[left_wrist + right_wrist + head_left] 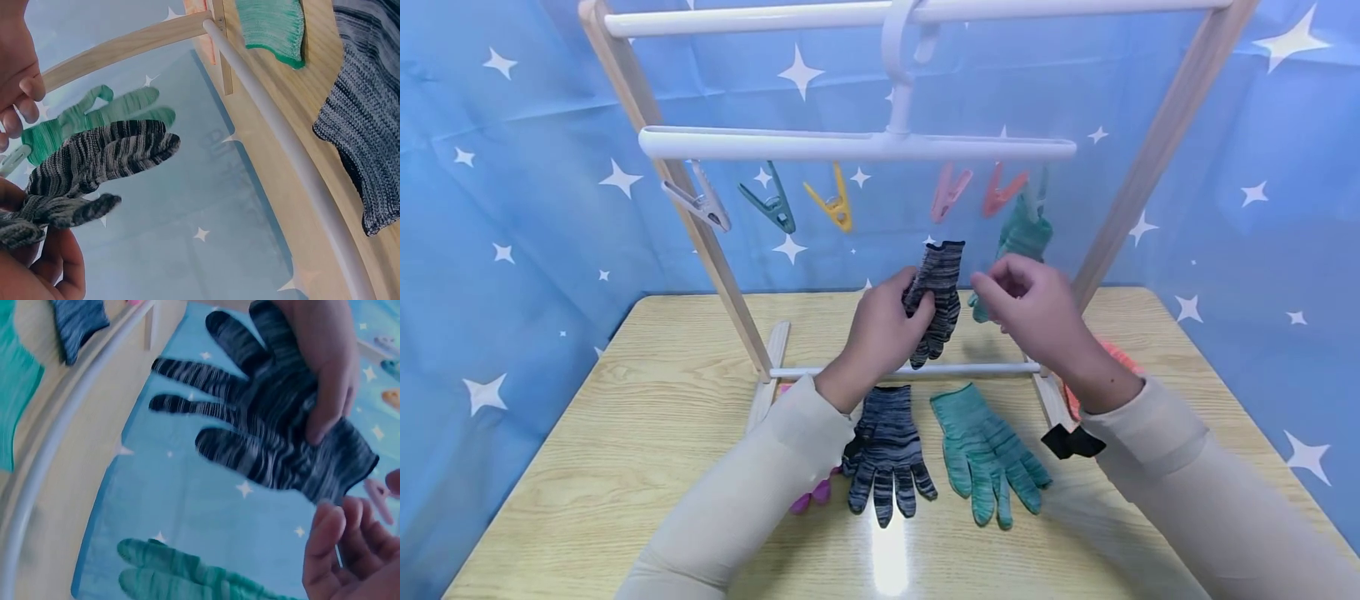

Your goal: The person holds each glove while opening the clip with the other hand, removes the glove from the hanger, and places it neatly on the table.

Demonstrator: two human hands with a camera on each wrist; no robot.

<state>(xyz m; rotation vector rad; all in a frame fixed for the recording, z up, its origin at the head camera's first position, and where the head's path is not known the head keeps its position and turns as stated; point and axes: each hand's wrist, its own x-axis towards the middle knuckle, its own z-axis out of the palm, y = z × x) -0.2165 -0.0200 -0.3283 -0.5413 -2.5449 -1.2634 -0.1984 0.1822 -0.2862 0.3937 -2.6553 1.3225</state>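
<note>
My left hand [880, 323] grips a black-and-grey striped knit glove [942, 279] by its palm, thumb in front. The glove's dark-edged cuff points up and its fingers hang downward. To its right is my right hand [1039, 304], fingers loosely bent, with nothing between them. In the right wrist view, the right fingertips [330, 519] overlap the edge of the glove's cuff. Behind the right hand a green glove [1024, 232] hangs from a clip at the right end of the white hanger [790, 147].
Silver, dark green, yellow, pink and coral clips [1000, 196] hang under the hanger, on a wood-and-white rack [1157, 150]. On the table [580, 467] lie a dark striped glove [891, 450] and a green glove [988, 458]. Purple glove fingertips [811, 497] and an orange item [1120, 357] show behind my arms.
</note>
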